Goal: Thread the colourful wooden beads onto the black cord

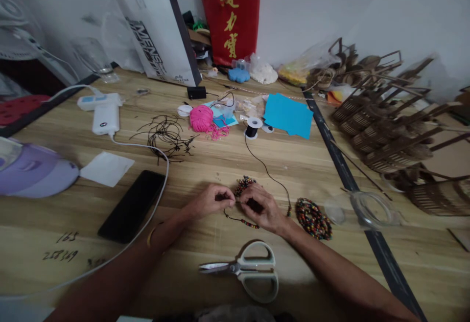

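My left hand (215, 200) is closed in a pinch, with a thin black cord (224, 212) running down from its fingertips. My right hand (265, 210) faces it a short gap away, also pinched; what lies between its fingertips is too small to make out. Small coloured beads (249, 223) are strung on the cord below the hands. A pile of dark beads (243, 183) shows just behind my fingers, partly hidden. The cord leads back to a spool of black cord (252, 128). Right of my right hand lies a coil of strung beads (314, 218).
Scissors (253, 269) lie in front of the hands. To the left are a black phone (132, 207), a white cable (161, 187) and cut black cords (167, 136). Pink yarn (201, 119) and blue sheets (288, 115) lie farther back. Woven baskets (389, 136) crowd the right.
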The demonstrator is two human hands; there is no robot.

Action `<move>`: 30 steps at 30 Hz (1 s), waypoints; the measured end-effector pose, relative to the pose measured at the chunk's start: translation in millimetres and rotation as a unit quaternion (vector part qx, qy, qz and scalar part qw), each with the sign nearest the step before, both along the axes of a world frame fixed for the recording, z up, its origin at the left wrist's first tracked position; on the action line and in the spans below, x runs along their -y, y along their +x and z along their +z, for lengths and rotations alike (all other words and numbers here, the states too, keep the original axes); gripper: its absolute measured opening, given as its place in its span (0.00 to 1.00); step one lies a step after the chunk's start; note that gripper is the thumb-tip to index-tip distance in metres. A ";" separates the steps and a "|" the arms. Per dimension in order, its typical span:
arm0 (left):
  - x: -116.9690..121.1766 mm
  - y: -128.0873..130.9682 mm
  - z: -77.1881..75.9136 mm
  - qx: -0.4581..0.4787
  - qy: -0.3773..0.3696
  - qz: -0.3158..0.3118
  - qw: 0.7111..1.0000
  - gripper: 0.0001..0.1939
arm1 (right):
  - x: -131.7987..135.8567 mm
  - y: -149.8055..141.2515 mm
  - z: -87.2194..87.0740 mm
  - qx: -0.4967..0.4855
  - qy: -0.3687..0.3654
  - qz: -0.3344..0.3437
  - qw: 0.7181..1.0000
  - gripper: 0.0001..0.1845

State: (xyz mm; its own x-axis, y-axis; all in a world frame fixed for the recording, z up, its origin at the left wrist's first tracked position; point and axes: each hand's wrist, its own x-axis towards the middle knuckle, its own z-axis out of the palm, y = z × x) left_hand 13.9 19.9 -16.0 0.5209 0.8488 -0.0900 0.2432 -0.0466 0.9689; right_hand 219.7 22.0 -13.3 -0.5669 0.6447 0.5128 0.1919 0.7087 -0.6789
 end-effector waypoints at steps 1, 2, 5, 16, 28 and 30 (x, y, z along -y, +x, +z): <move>-0.1 -0.1 -0.3 0.000 0.000 0.000 1.000 0.07 | 0.0 0.0 -0.2 0.000 0.000 0.001 1.000 0.04; -0.2 -0.2 -0.7 0.000 0.000 0.000 1.000 0.08 | 0.1 0.0 -0.3 0.001 0.000 0.002 1.000 0.04; -0.3 -0.2 -2.0 -0.002 -0.006 0.000 1.000 0.08 | 0.3 -0.1 0.0 0.002 -0.001 0.003 1.000 0.04; 1.2 0.9 1.6 -0.012 0.002 0.003 1.000 0.08 | 0.7 -0.3 -0.5 0.001 -0.005 0.005 1.000 0.02; 1.5 0.2 -0.1 -0.018 0.013 -0.002 1.000 0.09 | 1.1 -1.5 -0.4 0.010 -0.009 0.004 1.000 0.03; 1.4 0.5 0.6 -0.025 0.020 0.001 0.999 0.08 | 0.8 -1.7 -0.8 0.009 -0.007 0.005 1.000 0.03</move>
